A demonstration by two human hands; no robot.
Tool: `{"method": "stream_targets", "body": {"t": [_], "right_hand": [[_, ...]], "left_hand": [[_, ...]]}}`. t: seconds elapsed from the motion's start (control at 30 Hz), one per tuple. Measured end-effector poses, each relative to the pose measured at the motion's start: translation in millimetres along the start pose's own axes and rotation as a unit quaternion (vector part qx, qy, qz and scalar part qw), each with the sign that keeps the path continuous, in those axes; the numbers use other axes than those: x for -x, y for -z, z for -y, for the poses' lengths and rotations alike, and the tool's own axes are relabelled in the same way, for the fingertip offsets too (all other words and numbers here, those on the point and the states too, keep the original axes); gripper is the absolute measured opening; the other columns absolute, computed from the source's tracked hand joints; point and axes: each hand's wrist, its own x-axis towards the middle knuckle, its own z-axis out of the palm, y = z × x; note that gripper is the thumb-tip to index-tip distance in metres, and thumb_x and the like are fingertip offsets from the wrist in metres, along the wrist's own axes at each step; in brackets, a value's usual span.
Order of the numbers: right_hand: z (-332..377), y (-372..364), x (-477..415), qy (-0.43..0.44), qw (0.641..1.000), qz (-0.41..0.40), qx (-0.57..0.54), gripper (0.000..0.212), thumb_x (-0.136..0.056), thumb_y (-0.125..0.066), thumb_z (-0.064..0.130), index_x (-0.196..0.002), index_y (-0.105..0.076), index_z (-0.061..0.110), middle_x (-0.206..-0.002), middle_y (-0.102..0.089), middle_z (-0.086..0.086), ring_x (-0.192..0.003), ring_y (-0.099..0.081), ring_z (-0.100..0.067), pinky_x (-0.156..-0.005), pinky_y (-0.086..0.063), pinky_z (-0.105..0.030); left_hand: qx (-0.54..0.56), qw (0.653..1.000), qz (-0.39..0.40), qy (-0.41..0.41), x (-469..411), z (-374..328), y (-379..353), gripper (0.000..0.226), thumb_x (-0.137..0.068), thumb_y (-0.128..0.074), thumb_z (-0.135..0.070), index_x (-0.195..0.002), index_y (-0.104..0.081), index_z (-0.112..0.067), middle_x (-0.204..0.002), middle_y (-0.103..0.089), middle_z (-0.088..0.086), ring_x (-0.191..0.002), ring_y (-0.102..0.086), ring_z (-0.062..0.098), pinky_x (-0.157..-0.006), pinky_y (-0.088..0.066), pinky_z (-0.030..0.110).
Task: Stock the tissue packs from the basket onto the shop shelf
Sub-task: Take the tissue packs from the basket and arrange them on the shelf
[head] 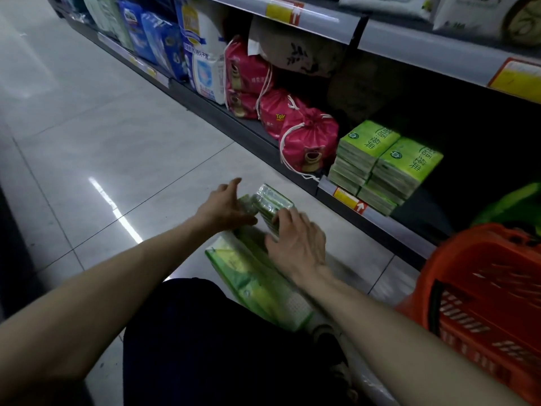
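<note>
Knee in dark trousers [222, 341] is closest to the lens; the person is crouched at the bottom shelf.

Left hand [225, 206]: fingers straight and splayed, palm flat against the left end of a clear-wrapped tissue bundle [270, 203]. It reads as a backstop, not a grip.

Right hand [295, 241]: fingers curled over the near end of the bundle, clamping it. Between them the bundle is squeezed end to end, probably so the small packs don't slide apart.

The bundle is held just above the open mouth of a big green outer bag [257, 279], which lies on the floor tiles [117, 136] against the knee. My guess is the bag is the bulk wrapper and stock is being pulled from it.

Orange basket [483, 294] is tipped on its side to the right, near the right forearm. I can't see its contents.

Target is likely the shelf [389, 227], where green packs [383, 162] sit stacked in two columns at the front edge, beside pink drawstring bags [307, 142]. There is dark free space to the right of the stacks.

Step is mid-way: the bundle is in hand, not yet on the shelf.
</note>
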Motion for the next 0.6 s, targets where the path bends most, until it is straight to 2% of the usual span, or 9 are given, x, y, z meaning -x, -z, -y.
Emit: {"method": "stream_targets", "body": {"t": [0.03, 0.1, 0.2, 0.23, 0.3, 0.37, 0.5, 0.6], "right_hand": [[-3.9, 1.7, -12.2, 0.008, 0.999, -0.039, 0.016, 0.046, -0.093, -0.069, 0.045, -0.128, -0.054, 0.019, -0.126, -0.058, -0.003, -0.115, -0.059, -0.026, -0.091, -0.046, -0.041], [-11.4, 4.2, -35.4, -0.007, 0.998, -0.05, 0.037, 0.071, -0.084, -0.079, 0.044, -0.142, -0.049, 0.015, -0.137, -0.053, -0.008, -0.122, -0.056, -0.03, -0.095, -0.046, -0.043], [-16.4, -0.4, -59.1, -0.036, 0.997, 0.035, 0.057, 0.098, -0.082, -0.081, 0.047, -0.158, -0.028, 0.012, -0.151, -0.045, -0.014, -0.133, -0.052, -0.034, -0.103, -0.044, -0.046], [-16.6, -3.4, -63.4, -0.043, 0.995, 0.067, 0.06, 0.098, -0.084, -0.08, 0.048, -0.158, -0.027, 0.01, -0.151, -0.047, -0.015, -0.133, -0.053, -0.035, -0.104, -0.045, -0.046], [-17.5, -8.9, -65.4, -0.056, 0.993, 0.096, 0.038, 0.084, -0.09, -0.077, 0.045, -0.151, -0.034, 0.009, -0.143, -0.054, -0.015, -0.128, -0.059, -0.036, -0.098, -0.049, -0.045], [-20.2, -11.5, -62.4, -0.066, 0.994, 0.081, 0.01, 0.065, -0.094, -0.074, 0.033, -0.144, -0.04, 0.007, -0.138, -0.057, -0.016, -0.123, -0.062, -0.037, -0.093, -0.051, -0.044], [-33.3, -1.9, -50.8, -0.102, 0.992, 0.041, -0.069, 0.045, -0.092, -0.065, 0.009, -0.135, -0.049, 0.004, -0.132, -0.06, -0.02, -0.12, -0.061, -0.042, -0.095, -0.049, -0.046], [-43.9, 15.0, -37.5, -0.093, 0.991, 0.008, -0.096, 0.049, -0.09, -0.062, -0.001, -0.138, -0.054, 0.003, -0.132, -0.062, -0.022, -0.121, -0.059, -0.043, -0.097, -0.047, -0.047]], "left_hand": [[-0.032, 0.999, 0.004, -0.028, -4.6, -6.8, -3.5, 0.116, -0.074, -0.09, -0.041, -0.163, -0.017, -0.027, -0.158, -0.037, 0.016, -0.139, -0.044, 0.038, -0.111, -0.046, 0.054], [-0.078, 0.994, 0.013, -0.079, -11.1, -19.2, -10.9, 0.116, -0.076, -0.088, -0.03, -0.164, -0.013, -0.027, -0.159, -0.035, 0.014, -0.139, -0.044, 0.036, -0.109, -0.048, 0.052], [-0.108, 0.989, 0.026, -0.094, -16.5, -28.5, -19.9, 0.106, -0.085, -0.079, -0.02, -0.165, -0.01, -0.023, -0.151, -0.045, 0.015, -0.127, -0.054, 0.034, -0.103, -0.053, 0.048], [-0.109, 0.989, 0.028, -0.091, -18.4, -29.8, -21.6, 0.101, -0.087, -0.075, -0.018, -0.165, -0.011, -0.022, -0.147, -0.049, 0.015, -0.123, -0.057, 0.034, -0.101, -0.054, 0.048], [-0.109, 0.99, 0.016, -0.092, -20.3, -32.3, -23.1, 0.092, -0.09, -0.07, -0.015, -0.164, -0.016, -0.02, -0.141, -0.055, 0.014, -0.12, -0.059, 0.034, -0.1, -0.054, 0.047], [-0.09, 0.99, -0.003, -0.105, -20.9, -36.5, -23.6, 0.083, -0.09, -0.068, -0.015, -0.161, -0.025, -0.019, -0.137, -0.06, 0.015, -0.12, -0.06, 0.034, -0.099, -0.055, 0.047], [-0.03, 0.993, 0.011, -0.111, -17.9, -49.1, -18.2, 0.075, -0.089, -0.072, -0.016, -0.156, -0.039, -0.021, -0.139, -0.063, 0.014, -0.121, -0.063, 0.032, -0.103, -0.054, 0.043], [0.109, 0.992, 0.056, -0.032, -9.2, -71.9, -4.8, 0.058, -0.096, -0.067, -0.023, -0.15, -0.049, -0.018, -0.139, -0.063, 0.015, -0.119, -0.064, 0.031, -0.102, -0.055, 0.043]]}}
